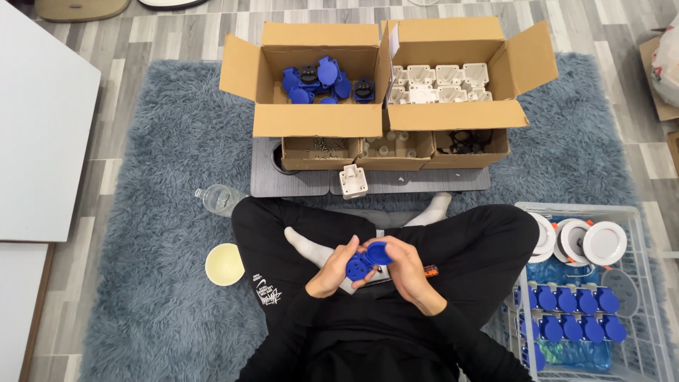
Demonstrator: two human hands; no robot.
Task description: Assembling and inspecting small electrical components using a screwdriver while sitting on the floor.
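Observation:
I sit cross-legged on a shaggy blue-grey rug. My left hand (pixel 335 268) and my right hand (pixel 406 266) together hold a blue socket part with a hinged round lid (pixel 367 261) over my lap. The lid stands open toward my right hand. An orange-tipped tool (pixel 429 270) lies on my right thigh just beside my right hand. A single white socket housing (pixel 353 181) rests on the grey board in front of my legs.
An open cardboard box of blue parts (pixel 318 80) and one of white housings (pixel 438 83) stand ahead, with small boxes (pixel 322 151) of screws and bits before them. A white wire basket (pixel 640 339) at right holds several finished blue sockets. A cup (pixel 225 264) and bottle (pixel 218 199) lie left.

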